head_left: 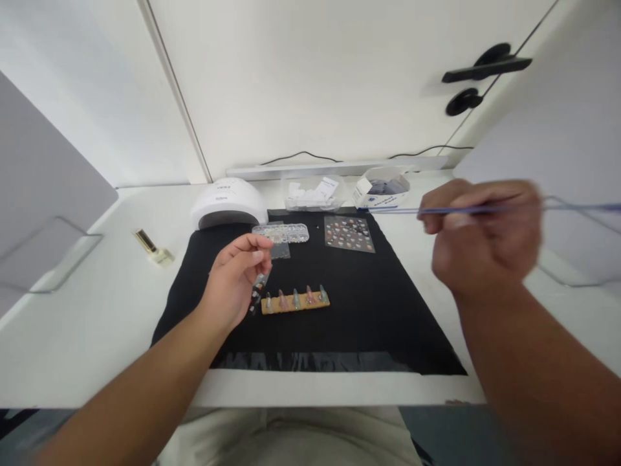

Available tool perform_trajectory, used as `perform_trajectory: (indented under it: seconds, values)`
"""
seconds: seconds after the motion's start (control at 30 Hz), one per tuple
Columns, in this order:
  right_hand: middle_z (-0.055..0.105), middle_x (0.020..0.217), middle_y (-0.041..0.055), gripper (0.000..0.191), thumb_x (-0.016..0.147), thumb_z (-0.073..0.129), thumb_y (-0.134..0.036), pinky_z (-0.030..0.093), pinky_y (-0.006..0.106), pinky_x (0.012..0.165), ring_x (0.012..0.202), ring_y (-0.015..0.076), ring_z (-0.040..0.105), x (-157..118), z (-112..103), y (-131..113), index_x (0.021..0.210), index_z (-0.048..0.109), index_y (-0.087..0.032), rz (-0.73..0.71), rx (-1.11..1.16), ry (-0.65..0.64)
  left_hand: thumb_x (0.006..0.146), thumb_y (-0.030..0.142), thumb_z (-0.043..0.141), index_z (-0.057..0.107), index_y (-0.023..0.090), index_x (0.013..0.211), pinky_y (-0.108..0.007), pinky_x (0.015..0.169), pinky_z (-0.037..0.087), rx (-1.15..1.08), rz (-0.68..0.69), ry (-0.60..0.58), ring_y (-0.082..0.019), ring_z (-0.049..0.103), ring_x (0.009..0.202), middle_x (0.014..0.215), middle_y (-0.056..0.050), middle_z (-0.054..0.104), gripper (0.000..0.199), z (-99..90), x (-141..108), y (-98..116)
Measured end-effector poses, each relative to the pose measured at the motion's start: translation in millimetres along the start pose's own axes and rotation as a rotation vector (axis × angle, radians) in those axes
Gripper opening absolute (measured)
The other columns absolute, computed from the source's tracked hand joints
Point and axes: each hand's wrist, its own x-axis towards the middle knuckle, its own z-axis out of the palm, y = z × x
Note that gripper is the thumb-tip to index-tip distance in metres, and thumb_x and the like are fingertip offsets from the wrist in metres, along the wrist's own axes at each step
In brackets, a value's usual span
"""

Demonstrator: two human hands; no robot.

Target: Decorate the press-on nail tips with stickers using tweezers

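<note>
Your right hand (485,243) grips a thin blue stick (478,210), apparently between contacts; your left hand (233,278) curls, contents indeterminable, near nail tips (295,298) on a tan strip (303,309); reaching them calls for lowering the stick.

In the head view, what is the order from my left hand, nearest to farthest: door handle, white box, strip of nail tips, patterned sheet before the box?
1. Strip of nail tips: just right of the left hand.
2. Patterned sheet: farther right, flat.
3. White box: behind the sheet.
4. Door handle: far upper right.
</note>
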Motion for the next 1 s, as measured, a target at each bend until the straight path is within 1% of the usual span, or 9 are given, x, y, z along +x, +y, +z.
perform_trajectory:
  seconds: [0.07,0.13,0.2,0.27,0.4,0.53,0.63,0.8,1.0]
  values:
    - [0.044,0.065,-0.0035,0.013,0.091,0.068,-0.038,0.041,0.039,0.079,0.068,0.0223,0.044,-0.5,6.6,-6.0,0.087,0.055,-0.037,-0.101,0.113,0.108,0.078,0.024,0.076,0.069,0.015,0.085,-0.023,0.060,0.048,-0.027,-0.040,0.004,-0.010,0.056,0.062,0.069,0.003,0.058,0.013,5.1,-2.1,3.3]
    - [0.049,0.063,-0.0035,0.012,0.092,0.066,-0.035,0.044,0.038,0.074,0.067,0.0216,0.048,-1.7,18.0,-6.5,0.085,0.056,-0.034,-0.043,0.184,0.084,0.071,0.022,0.075,0.072,0.016,0.082,-0.022,0.059,0.045,-0.043,-0.085,0.002,-0.010,0.053,0.059,0.067,0.003,0.058,0.012,10.5,-5.3,6.3]
    - [0.049,0.062,-0.0038,0.010,0.096,0.059,-0.035,0.047,0.039,0.076,0.068,0.0214,0.052,-6.2,32.2,-1.7,0.087,0.056,-0.032,0.065,0.246,0.037,0.071,0.022,0.073,0.074,0.016,0.083,-0.022,0.057,0.043,-0.047,-0.129,-0.011,-0.009,0.052,0.057,0.068,0.002,0.058,0.012,15.4,-9.3,8.3]
    - [0.041,0.056,-0.0061,0.017,0.097,0.057,-0.042,0.049,0.038,0.067,0.060,0.0213,0.052,-14.8,46.1,6.0,0.084,0.051,-0.032,0.112,0.307,0.002,0.072,0.022,0.073,0.075,0.016,0.084,-0.022,0.056,0.042,-0.044,-0.171,-0.034,-0.010,0.053,0.057,0.068,0.001,0.058,0.014,19.3,-13.5,9.1]
    - [0.044,0.060,-0.0054,0.020,0.099,0.055,-0.042,0.049,0.036,0.062,0.059,0.0190,0.050,-35.0,62.3,17.6,0.082,0.056,-0.030,0.176,0.375,-0.033,0.074,0.024,0.076,0.077,0.016,0.089,-0.021,0.056,0.041,-0.040,-0.253,-0.100,-0.009,0.054,0.057,0.069,0.000,0.059,0.017,24.5,-20.5,7.6]
    - [0.057,0.067,-0.0022,0.021,0.100,0.054,-0.042,0.050,0.037,0.065,0.064,0.0200,0.054,-46.3,62.4,18.4,0.088,0.068,-0.033,0.169,0.377,-0.032,0.077,0.025,0.077,0.078,0.018,0.092,-0.021,0.058,0.042,-0.059,-0.326,-0.176,-0.009,0.053,0.059,0.072,-0.001,0.060,0.016,29.5,-26.1,4.9]
    - [0.060,0.071,0.0001,0.022,0.099,0.057,-0.043,0.052,0.039,0.066,0.069,0.0213,0.057,-50.1,60.9,17.3,0.089,0.074,-0.034,0.167,0.390,-0.024,0.079,0.030,0.078,0.078,0.021,0.093,-0.021,0.058,0.043,-0.081,-0.346,-0.217,-0.010,0.054,0.062,0.076,-0.002,0.059,0.017,32.4,-29.3,2.8]
    - [0.061,0.074,0.0011,0.021,0.099,0.060,-0.041,0.053,0.037,0.069,0.074,0.0208,0.059,-54.4,61.5,17.8,0.090,0.077,-0.034,0.178,0.430,0.011,0.082,0.033,0.078,0.078,0.022,0.098,-0.022,0.061,0.044,-0.101,-0.361,-0.253,-0.011,0.055,0.066,0.087,-0.003,0.058,0.020,33.0,-31.9,0.8]
    - [0.066,0.075,0.0026,0.021,0.098,0.061,-0.038,0.052,0.039,0.069,0.073,0.0213,0.060,-57.2,60.8,18.8,0.091,0.080,-0.032,0.185,0.439,0.022,0.085,0.034,0.077,0.078,0.023,0.103,-0.022,0.065,0.047,-0.164,-0.373,-0.286,-0.013,0.057,0.071,0.087,-0.003,0.059,0.021,32.5,-32.6,-0.3]
